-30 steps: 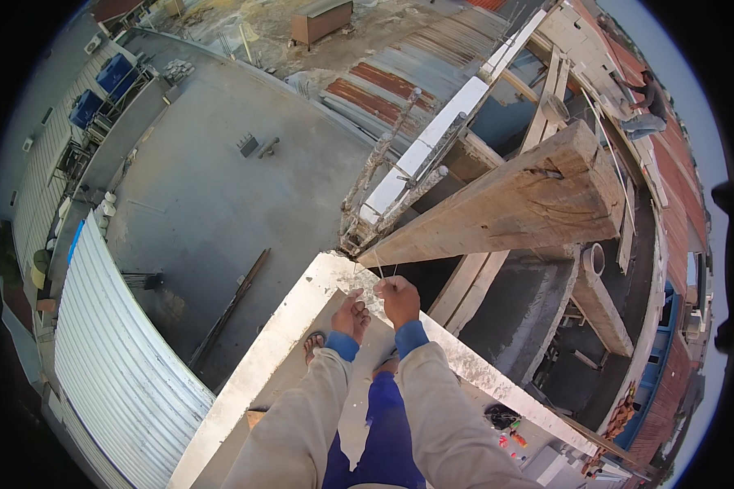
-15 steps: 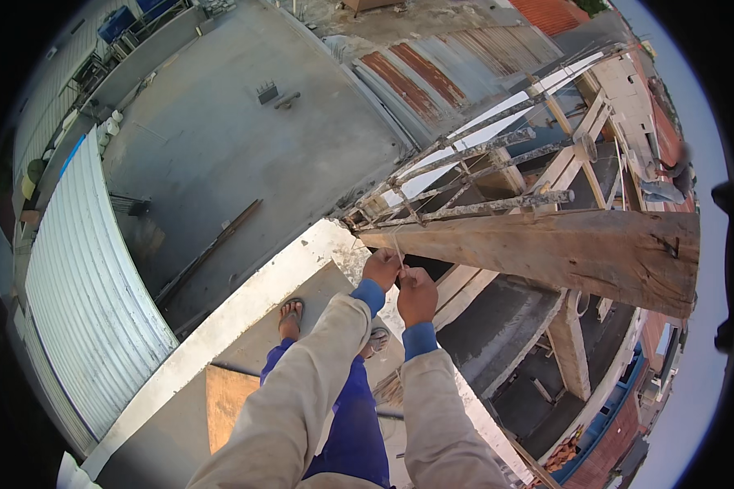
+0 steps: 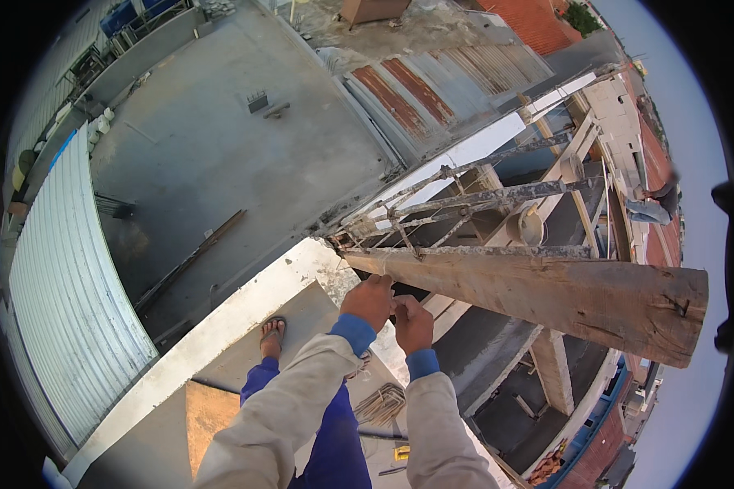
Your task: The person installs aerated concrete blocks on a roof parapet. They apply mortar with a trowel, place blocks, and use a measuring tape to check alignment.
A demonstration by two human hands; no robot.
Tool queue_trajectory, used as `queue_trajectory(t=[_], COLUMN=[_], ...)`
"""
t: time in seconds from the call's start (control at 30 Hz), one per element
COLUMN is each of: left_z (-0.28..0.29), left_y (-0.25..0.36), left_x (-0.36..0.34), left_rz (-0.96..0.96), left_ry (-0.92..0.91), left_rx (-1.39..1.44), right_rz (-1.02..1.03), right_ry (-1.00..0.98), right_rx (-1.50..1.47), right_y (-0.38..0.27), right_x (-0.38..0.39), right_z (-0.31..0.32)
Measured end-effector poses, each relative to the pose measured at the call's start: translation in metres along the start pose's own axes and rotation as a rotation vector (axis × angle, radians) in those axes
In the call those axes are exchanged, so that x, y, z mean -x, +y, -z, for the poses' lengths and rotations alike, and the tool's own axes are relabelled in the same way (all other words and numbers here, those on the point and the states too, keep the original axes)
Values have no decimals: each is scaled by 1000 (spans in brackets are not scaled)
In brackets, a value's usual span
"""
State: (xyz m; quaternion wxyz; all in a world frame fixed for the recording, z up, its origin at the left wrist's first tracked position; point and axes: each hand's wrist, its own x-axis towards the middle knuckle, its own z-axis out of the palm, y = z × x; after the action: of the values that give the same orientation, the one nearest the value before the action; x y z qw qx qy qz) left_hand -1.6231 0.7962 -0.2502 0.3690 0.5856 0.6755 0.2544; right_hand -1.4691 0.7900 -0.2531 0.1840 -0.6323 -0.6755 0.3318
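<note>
My left hand (image 3: pixel 369 303) and my right hand (image 3: pixel 413 323) are close together, fingers pinched closed on a thin pale string (image 3: pixel 385 266). The string rises to the narrow-looking far end of a long weathered wooden plank (image 3: pixel 538 289) and appears looped round it; the bit between my fingers is mostly hidden. The plank runs off to the right just beyond my hands, with a dark nail or hook near its wide end. Alongside it stretches a cage of cement-crusted reinforcing bars (image 3: pixel 497 196).
A whitewashed wall top (image 3: pixel 294 265) crosses by my sandalled foot. Bent metal rods (image 3: pixel 381 403) and a yellow tool (image 3: pixel 401 453) lie below. Openings drop away at the right, where a bucket (image 3: pixel 532 226) hangs or stands. A person (image 3: pixel 656 204) sits far right.
The view has shifted, and the plank and bars now appear lower. My hands have moved slightly down and left in the picture, still on the string. The rods and yellow tool have come into fuller view.
</note>
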Motion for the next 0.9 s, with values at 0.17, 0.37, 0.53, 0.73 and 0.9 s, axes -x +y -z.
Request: queue_trajectory(t=[0.17,0.37,0.53,0.73,0.9], left_z=[6,0,0,3,2], left_y=[-12,-21,-27,-29,-32], left_x=[-5,-3,-3,-4,-2], left_rz=[-87,-233,-297,-358,-392], left_ry=[1,154,140,125,177], left_rx=[-53,-57,-87,-121,-111], right_rz=[-330,-746,-972,-876,-855], right_ry=[45,154,164,49,-15], right_rx=[-585,-773,-897,-1175,-1341], right_y=[17,3,-30,-51,-40], right_x=[-6,-13,-5,-9,-16], right_z=[-26,-41,-29,-23,-24])
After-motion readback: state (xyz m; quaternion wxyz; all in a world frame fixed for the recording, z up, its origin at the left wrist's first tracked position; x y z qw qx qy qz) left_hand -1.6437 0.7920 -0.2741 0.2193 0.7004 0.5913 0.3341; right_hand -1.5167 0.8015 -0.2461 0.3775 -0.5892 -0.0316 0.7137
